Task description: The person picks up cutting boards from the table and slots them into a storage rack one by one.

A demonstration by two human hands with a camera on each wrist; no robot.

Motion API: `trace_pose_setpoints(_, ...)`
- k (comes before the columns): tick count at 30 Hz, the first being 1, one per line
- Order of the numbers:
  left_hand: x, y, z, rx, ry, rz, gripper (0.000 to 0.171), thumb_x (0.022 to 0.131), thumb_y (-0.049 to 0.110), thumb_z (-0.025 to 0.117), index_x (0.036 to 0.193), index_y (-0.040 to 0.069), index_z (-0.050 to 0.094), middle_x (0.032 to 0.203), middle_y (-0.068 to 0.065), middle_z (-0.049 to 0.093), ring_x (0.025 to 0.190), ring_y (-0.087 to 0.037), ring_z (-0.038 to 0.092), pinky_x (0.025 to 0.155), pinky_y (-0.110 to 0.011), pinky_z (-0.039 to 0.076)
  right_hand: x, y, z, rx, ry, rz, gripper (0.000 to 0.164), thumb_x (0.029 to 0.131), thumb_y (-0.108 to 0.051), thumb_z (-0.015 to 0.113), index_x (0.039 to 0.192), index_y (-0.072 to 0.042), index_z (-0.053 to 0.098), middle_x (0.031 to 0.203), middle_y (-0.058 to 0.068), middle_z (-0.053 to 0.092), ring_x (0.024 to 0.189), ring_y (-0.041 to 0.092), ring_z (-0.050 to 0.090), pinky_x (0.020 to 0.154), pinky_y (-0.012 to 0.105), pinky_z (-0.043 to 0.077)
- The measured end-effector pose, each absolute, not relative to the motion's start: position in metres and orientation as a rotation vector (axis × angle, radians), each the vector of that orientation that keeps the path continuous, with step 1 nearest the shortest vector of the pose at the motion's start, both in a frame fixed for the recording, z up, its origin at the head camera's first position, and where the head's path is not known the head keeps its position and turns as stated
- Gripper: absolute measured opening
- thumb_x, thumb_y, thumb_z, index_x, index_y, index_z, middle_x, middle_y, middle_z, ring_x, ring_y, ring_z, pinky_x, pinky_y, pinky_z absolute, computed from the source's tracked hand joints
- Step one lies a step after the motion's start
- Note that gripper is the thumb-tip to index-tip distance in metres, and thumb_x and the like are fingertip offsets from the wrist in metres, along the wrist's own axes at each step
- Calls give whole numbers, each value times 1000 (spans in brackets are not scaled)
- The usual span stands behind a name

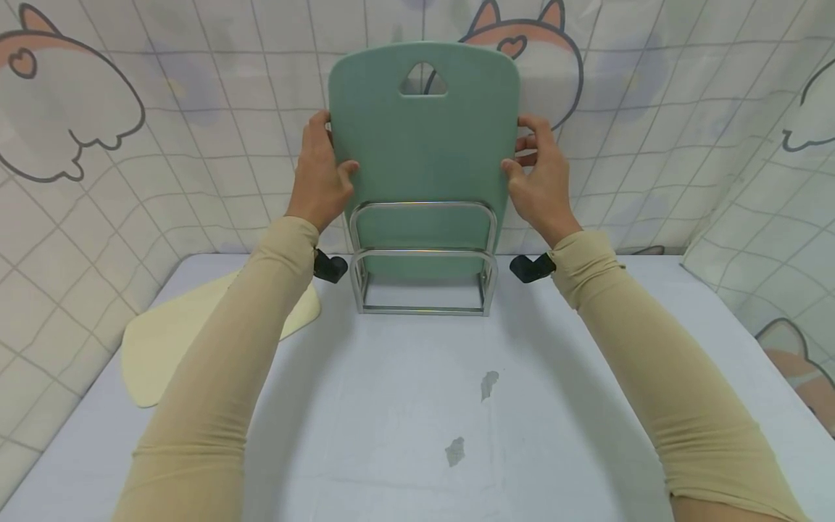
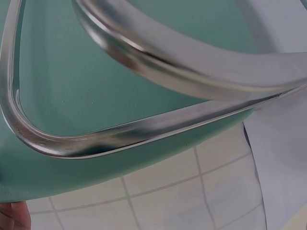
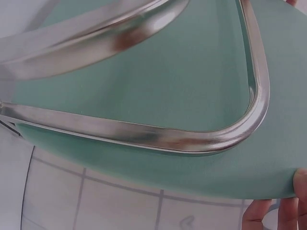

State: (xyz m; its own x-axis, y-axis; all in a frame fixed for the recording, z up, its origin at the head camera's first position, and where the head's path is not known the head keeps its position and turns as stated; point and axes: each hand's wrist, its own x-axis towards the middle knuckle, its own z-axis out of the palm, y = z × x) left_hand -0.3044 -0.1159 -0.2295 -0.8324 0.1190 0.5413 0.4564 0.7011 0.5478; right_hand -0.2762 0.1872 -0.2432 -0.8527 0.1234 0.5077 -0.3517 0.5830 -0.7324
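A green cutting board (image 1: pixel 424 145) with a cut-out handle at its top stands upright in a metal rack (image 1: pixel 424 312), behind the rack's two front loops. My left hand (image 1: pixel 322 174) grips the board's left edge, thumb on the front face and fingers around the back. On the opposite edge my right hand (image 1: pixel 538 174) pinches it the same way. Both wrist views show the rack's curved bars (image 2: pixel 96 143) close in front of the board; fingertips (image 3: pixel 288 213) of the right hand show at the board's edge in the right wrist view.
A cream-coloured cutting board (image 1: pixel 176 333) lies flat on the table at the left, partly hidden by the left sleeve. The table (image 1: pixel 391 406) has a white cover with two small grey worn patches. A tile-patterned curtain (image 1: pixel 261 87) with cartoon animals hangs behind and at both sides.
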Motion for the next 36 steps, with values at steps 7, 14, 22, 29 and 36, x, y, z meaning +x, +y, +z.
trace_pose_setpoints(7, -305, -116, -229, -441, -2440, -962, 62, 101, 2, 58, 154, 3, 25, 141, -24, 43, 129, -36, 49, 112, -47, 45, -277, 187, -243, 172, -2306, 1227, 54, 102, -4, 55, 152, -23, 43, 127, 16, 58, 111, 29, 62, 92, 41, 55)
trace_pose_setpoints(14, -305, -115, -230, -437, -2444, -970, 62, 102, 3, 58, 154, 3, 25, 141, -24, 43, 128, -36, 49, 111, -47, 46, -278, 186, -243, 162, -2311, 1220, 55, 103, -4, 55, 152, -24, 43, 128, 16, 58, 112, 30, 62, 95, 42, 55)
trace_pose_setpoints(22, -306, -114, -231, -436, -2452, -972, 62, 102, 3, 58, 154, 3, 24, 141, -24, 43, 129, -36, 49, 111, -47, 45, -278, 187, -243, 153, -2330, 1226, 55, 103, -5, 56, 153, -25, 42, 129, 16, 58, 113, 29, 62, 94, 42, 55)
trace_pose_setpoints(29, -308, -114, -229, -430, -2460, -959, 62, 102, 4, 58, 154, 4, 24, 141, -24, 43, 129, -36, 49, 111, -46, 45, -279, 188, -241, 154, -2334, 1229, 55, 103, -5, 55, 152, -25, 42, 128, 16, 58, 112, 29, 63, 93, 41, 55)
trace_pose_setpoints(36, -308, -113, -228, -410, -2483, -971, 63, 103, 5, 57, 156, 5, 22, 143, -22, 42, 130, -34, 49, 113, -45, 45, -282, 189, -242, 173, -2327, 1218, 54, 103, -5, 56, 152, -24, 43, 125, 15, 58, 111, 29, 64, 93, 39, 54)
